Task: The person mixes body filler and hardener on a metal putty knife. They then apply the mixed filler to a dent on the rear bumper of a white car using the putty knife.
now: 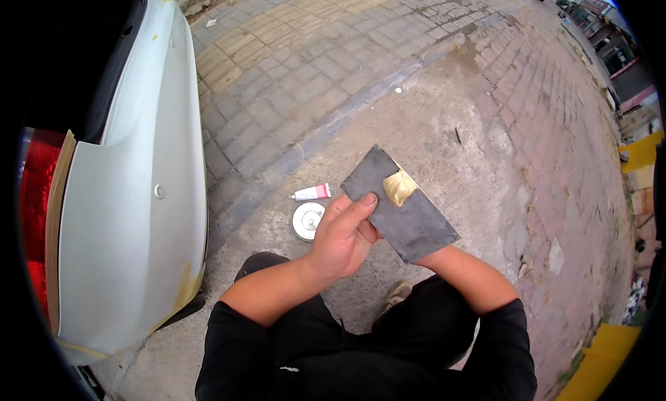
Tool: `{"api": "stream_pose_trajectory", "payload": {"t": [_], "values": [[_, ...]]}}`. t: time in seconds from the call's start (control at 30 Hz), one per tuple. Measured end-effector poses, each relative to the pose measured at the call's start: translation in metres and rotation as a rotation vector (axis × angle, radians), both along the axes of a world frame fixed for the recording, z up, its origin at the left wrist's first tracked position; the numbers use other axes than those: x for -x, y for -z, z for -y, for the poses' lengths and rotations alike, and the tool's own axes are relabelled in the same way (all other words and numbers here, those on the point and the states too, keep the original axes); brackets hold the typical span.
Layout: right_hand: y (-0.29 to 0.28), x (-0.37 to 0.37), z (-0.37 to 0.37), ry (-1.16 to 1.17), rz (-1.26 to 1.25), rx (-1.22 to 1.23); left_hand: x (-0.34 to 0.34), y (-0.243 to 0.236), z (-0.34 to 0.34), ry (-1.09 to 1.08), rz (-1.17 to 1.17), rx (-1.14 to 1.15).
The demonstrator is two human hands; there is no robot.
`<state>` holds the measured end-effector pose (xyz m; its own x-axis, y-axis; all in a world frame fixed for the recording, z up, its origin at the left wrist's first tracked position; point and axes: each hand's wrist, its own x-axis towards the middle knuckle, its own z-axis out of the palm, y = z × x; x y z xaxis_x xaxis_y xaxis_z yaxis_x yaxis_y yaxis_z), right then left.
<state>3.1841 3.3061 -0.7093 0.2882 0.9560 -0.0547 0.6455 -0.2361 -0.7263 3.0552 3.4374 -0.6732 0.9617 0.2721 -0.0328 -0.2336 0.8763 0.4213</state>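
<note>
My left hand [347, 234] grips the edge of a flat, dark grey rectangular plate [423, 224], its thumb pressed on the top face. A glossy tan lump of putty [399, 187] sits on the plate near its far right edge. My right forearm [475, 276] reaches under the plate from the right, and the plate hides my right hand and its fingers. Just beyond my left hand, a white and pink tube [311, 192] lies on the ground. Beside it stands a round can [307, 221] with a pale lid.
To the left is a white car body [132, 214] with yellowish patches, a red tail light [36, 214] and brown tape [58, 227] along the light's edge. Concrete [430, 130] and paving bricks [291, 75] cover the ground. Yellow objects [603, 359] stand at the far right.
</note>
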Motion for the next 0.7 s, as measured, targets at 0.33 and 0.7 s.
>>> {"api": "stream_pose_trajectory", "payload": {"t": [0.33,0.7], "values": [[0.002,-0.006,0.013,0.293,-0.656,-0.368,-0.006,0.009,0.01,-0.066,-0.111,0.026],[0.015,-0.001,0.004,0.094,-0.449,-0.227,0.002,-0.004,0.007,-0.056,-0.006,-0.013]]}}
